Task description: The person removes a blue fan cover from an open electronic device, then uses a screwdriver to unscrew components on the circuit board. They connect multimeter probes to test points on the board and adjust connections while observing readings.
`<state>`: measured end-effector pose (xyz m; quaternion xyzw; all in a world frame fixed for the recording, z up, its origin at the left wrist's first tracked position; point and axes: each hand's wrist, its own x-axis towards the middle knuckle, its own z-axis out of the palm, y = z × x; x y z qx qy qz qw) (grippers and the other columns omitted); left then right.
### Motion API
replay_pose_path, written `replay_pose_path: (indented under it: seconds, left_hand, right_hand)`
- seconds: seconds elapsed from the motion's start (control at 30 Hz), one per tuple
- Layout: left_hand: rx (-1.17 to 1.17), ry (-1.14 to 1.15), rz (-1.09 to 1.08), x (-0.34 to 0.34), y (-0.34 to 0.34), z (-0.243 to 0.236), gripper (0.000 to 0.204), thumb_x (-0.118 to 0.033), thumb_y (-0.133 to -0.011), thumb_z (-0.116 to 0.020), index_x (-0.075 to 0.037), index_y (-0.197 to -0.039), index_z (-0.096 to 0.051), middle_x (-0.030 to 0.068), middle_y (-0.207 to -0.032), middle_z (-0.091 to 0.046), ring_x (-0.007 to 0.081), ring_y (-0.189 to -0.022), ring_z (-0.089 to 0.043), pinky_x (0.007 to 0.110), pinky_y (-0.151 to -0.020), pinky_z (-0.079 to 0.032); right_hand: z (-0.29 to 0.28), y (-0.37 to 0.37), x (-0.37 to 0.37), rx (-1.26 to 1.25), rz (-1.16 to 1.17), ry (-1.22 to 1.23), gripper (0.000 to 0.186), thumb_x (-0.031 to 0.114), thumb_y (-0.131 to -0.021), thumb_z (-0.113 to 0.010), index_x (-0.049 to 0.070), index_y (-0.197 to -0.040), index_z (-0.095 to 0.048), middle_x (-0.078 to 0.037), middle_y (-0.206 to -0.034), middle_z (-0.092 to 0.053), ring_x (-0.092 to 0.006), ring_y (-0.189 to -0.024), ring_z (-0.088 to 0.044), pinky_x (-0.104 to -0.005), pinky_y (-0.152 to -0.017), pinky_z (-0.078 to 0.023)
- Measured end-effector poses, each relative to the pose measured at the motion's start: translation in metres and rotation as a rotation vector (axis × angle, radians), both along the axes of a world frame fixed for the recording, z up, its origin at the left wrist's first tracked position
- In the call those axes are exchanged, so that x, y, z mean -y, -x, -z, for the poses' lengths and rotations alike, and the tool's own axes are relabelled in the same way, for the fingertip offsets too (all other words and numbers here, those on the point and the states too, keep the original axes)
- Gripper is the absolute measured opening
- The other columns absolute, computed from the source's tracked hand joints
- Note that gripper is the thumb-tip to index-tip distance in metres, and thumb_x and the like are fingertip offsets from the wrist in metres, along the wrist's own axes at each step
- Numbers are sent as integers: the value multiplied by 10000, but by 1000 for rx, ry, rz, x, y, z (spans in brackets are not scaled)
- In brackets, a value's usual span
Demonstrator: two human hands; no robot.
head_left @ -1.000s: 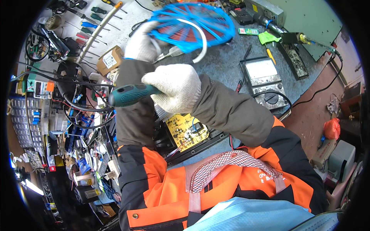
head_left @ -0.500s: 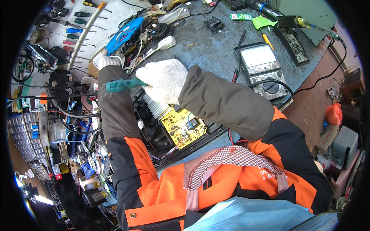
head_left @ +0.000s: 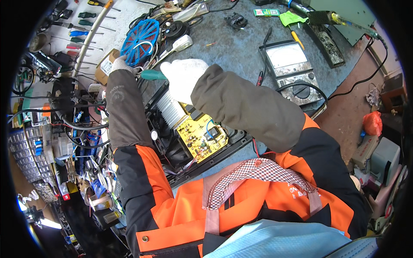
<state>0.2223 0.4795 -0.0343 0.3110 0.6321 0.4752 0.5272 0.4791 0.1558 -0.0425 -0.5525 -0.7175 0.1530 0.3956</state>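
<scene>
My right hand [head_left: 185,79], in a white knit glove, is closed around a screwdriver with a green handle [head_left: 153,75]; its shaft cannot be made out. My left hand [head_left: 122,63], gloved too, grips the lower edge of a blue spoked plastic reel [head_left: 142,39]. Pale wire loops across the reel's face. Some of the left fingers are hidden behind it. Nearer to me, below the right hand, a yellow circuit board [head_left: 202,137] with a ribbed metal heatsink [head_left: 169,109] sits in an opened black housing [head_left: 189,174].
An analog multimeter [head_left: 290,64] lies right of my right arm. Beyond it are a yellow-handled tool [head_left: 297,39] and a dark metal tray [head_left: 325,45]. A cardboard box [head_left: 105,66] stands beside my left hand. Tangled cables, a black coil [head_left: 176,30] and several screwdrivers fill the far left.
The blue reel has turned from a steep tilt to show its spoked face. My right hand has moved slightly away from me with the screwdriver, whose handle has shifted right and up.
</scene>
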Motion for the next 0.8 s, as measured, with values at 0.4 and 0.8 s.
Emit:
replay_pose_path:
  seconds: [0.4,0.8]
  left_hand:
    - [-664,-713,654,245,-31,-153,389,-105,-1132,-577,131,-1442,-591,247,-1503,-642,362,-1336,-703,430,-1130,-609]
    - [-721,-623,-222,493,128,-47,297,-114,-1110,-665,79,-1322,-742,174,-1220,-794,217,-1117,-754,354,-1018,-605]
  right_hand:
    - [41,15,-63,182,234,6,289,158,-985,-626,4,-1199,-743,-256,-1125,-770,-401,-1030,-781,-477,-896,-618]
    - [29,-29,-46,-72,123,15,311,173,-990,-608,52,-1247,-736,-276,-1184,-762,-452,-1176,-714,-498,-1007,-560]
